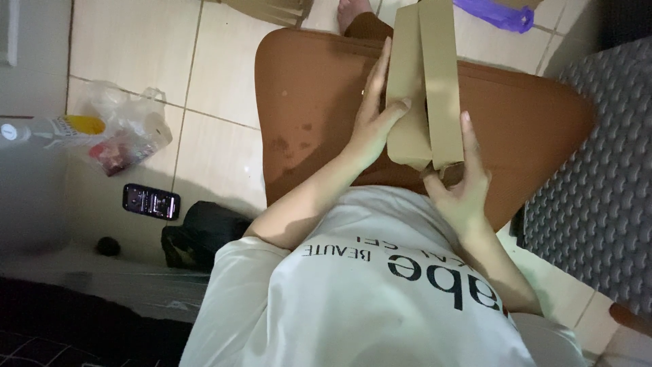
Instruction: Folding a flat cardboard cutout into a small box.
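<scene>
I hold a flat, folded brown cardboard piece upright over my lap, which is covered in brown cloth. My left hand grips its left edge, thumb pressed on the front face. At the lower right corner, my right hand supports the cardboard from below, fingers curled around the folded flap. My white shirt fills the bottom of the view.
On the tiled floor to the left lie a black phone, a clear plastic bag, a bottle and a black bag. A grey textured mat lies to the right. A purple plastic bag is at the top.
</scene>
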